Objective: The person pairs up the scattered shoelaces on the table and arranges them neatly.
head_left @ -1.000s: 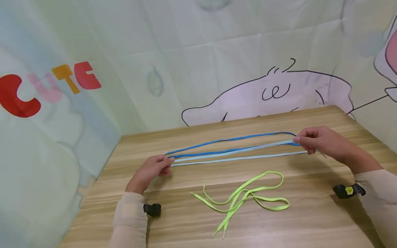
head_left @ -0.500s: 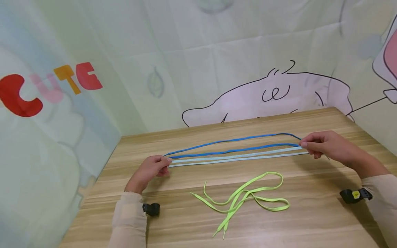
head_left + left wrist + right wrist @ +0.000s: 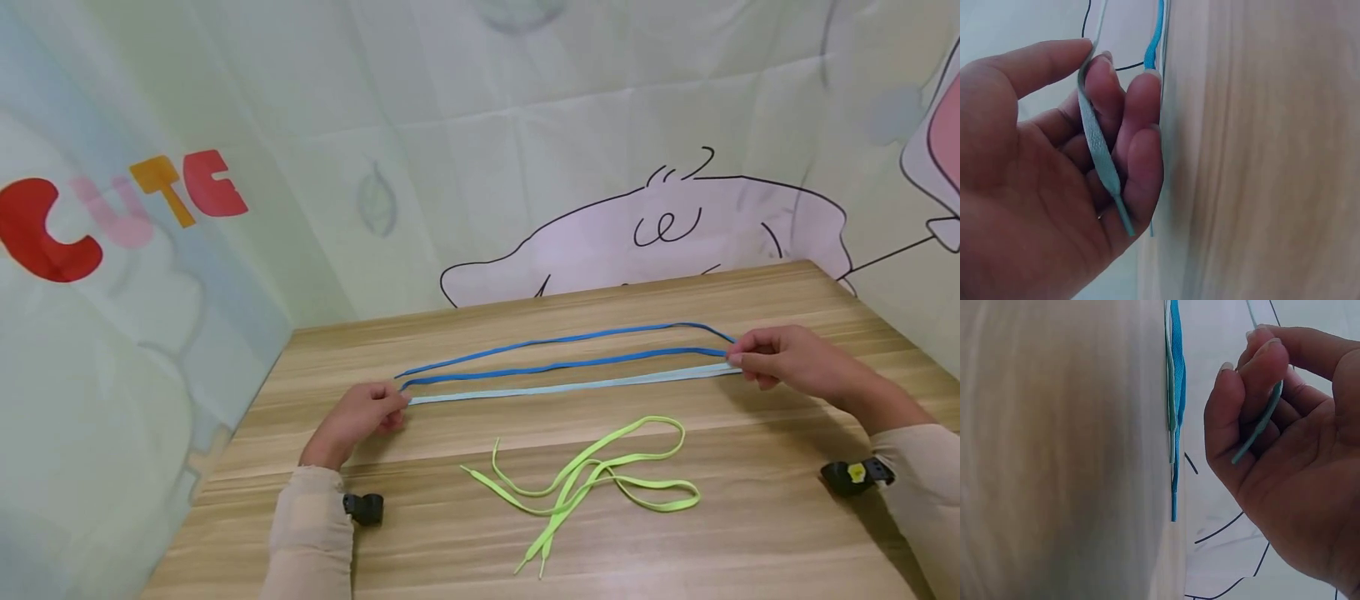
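Note:
In the head view my left hand and right hand are far apart, low over the wooden table. Between them stretches a pale blue shoelace, each hand pinching one end. Its tip dangles across the left palm in the left wrist view. The right wrist view shows the other tip under the curled right fingers. A second pale lace lies alongside and overlaps the held one in the head view. Just behind, two blue lace strands run across the table, their right ends hidden by the right hand.
Yellow-green shoelaces lie in loose loops nearer the front of the wooden table. A printed cloth hangs close behind and to the left of the table. Each wrist wears a small black camera.
The held pale lace has come toward the front, down beside the other pale strand, so the two now overlap. My right hand has moved slightly right and down; the left dipped a little.

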`<state>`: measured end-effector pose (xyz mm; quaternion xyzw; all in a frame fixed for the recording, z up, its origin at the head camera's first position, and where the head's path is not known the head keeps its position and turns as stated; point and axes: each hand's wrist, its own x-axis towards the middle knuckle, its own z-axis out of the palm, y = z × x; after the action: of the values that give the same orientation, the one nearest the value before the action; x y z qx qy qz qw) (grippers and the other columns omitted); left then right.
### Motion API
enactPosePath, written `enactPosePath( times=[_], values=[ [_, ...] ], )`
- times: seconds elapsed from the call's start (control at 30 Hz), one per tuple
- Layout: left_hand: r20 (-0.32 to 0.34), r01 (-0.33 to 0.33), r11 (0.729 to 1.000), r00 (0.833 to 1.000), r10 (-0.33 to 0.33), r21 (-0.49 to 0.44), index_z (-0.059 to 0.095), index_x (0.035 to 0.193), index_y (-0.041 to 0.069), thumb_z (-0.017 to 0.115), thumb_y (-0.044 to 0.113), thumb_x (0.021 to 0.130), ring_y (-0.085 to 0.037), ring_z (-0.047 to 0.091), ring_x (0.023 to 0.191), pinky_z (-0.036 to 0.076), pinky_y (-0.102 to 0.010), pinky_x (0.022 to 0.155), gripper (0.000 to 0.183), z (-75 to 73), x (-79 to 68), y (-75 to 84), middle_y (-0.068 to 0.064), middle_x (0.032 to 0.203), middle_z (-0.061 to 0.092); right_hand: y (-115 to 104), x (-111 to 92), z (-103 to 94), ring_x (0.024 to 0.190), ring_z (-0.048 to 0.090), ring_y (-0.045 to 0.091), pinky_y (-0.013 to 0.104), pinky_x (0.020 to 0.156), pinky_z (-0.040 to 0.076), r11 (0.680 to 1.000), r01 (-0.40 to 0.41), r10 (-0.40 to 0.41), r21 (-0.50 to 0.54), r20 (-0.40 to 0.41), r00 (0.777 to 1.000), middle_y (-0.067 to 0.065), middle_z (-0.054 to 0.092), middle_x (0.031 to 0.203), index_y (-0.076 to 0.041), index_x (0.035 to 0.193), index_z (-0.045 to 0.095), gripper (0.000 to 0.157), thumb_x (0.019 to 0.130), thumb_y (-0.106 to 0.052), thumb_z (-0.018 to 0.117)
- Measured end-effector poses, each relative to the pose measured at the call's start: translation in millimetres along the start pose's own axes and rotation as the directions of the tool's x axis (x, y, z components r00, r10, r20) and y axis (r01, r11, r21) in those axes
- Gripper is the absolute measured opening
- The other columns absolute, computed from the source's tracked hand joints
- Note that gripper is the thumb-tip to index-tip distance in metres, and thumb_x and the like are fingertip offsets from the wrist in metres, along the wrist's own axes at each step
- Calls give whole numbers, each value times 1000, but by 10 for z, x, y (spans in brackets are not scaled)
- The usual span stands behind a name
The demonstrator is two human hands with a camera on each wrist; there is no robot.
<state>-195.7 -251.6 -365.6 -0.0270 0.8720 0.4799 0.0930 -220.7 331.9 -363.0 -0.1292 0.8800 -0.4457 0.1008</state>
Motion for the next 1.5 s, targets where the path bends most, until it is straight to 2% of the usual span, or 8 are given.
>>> enactPosePath(
  times=[0.27, 0.5, 0.8, 0.97, 1.13, 1.5],
  values=[
    [-7, 34, 998, 999, -34, 58, 64, 87, 2, 65, 26, 99, -20, 58, 80, 48, -31, 71, 27, 3, -4, -18, -6, 82, 62, 30, 16, -8, 75, 56, 19, 30, 69, 52, 999, -28, 28, -22, 0, 1000, 9, 59, 85, 5, 111, 62, 27, 102, -21, 61],
    [-20, 76, 992, 997, -74, 101, 69, 95, 3, 64, 22, 98, -19, 59, 81, 48, -32, 71, 20, 9, -1, -20, -5, 84, 64, 70, 37, -4, 71, 55, 17, 30, 63, 49, 998, -31, 32, -48, 10, 999, 7, 58, 83, 4, 109, 63, 23, 101, -17, 61],
    [-53, 92, 986, 995, -85, 140, 72, 107, 2, 65, 24, 98, -19, 63, 82, 50, -32, 71, 25, -22, -2, -54, -6, 90, 67, 66, 31, -10, 71, 54, 16, 30, 62, 49, 998, -32, 33, -53, 18, 999, 8, 57, 84, 7, 111, 61, 21, 101, -11, 60],
    [-66, 104, 983, 993, -95, 150, 70, 105, 1, 66, 24, 97, -19, 62, 81, 50, -31, 70, 24, -34, -9, -72, -6, 89, 67, 81, 23, -11, 68, 52, 16, 29, 58, 46, 994, -37, 39, -101, 15, 999, 7, 57, 82, 6, 110, 60, 19, 100, -10, 60],
    [-70, 95, 986, 994, -85, 140, 69, 101, -1, 67, 21, 96, -19, 62, 77, 49, -32, 67, 22, -64, -29, -75, -7, 85, 66, 90, 10, -16, 67, 51, 16, 29, 57, 44, 989, -46, 48, -140, 14, 999, 5, 56, 80, 5, 109, 60, 16, 100, -9, 58],
    [-93, 106, 993, 991, -102, 43, 67, 107, -4, 64, 18, 97, -19, 62, 75, 50, -31, 66, 24, -159, -66, -150, -8, 87, 65, 105, -1, -53, 72, 55, 16, 29, 61, 48, 982, -71, 74, -176, 10, 997, 5, 58, 83, 7, 106, 59, 15, 99, -6, 56]
  ],
)
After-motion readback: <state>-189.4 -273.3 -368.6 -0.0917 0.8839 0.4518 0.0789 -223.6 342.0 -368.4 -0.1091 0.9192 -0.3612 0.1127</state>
